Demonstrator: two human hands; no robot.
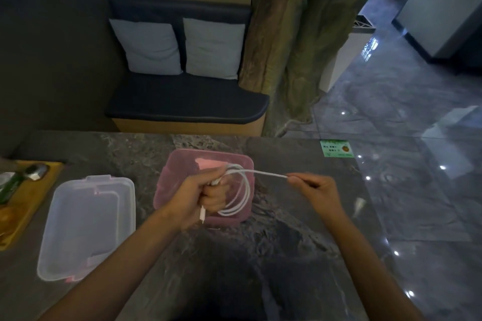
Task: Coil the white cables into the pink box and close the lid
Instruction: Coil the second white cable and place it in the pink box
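Note:
An open pink box [182, 161] stands on the dark marble table, mid-view. Over it my left hand [206, 193] is closed around a white cable [243, 198] that hangs in several loops, a connector end dangling below the fist. One strand runs right from the loops to my right hand [317, 186], which pinches the cable's far end just right of the box. The clear lid [86, 227] with pink clips lies flat on the table to the left of the box. I cannot tell whether anything lies inside the box under my hand.
A wooden tray [36, 198] with a spoon and a green item sits at the table's left edge. A green sticker [336, 148] marks the far right corner. Beyond the table are a cushioned bench [182, 104] and a glossy floor.

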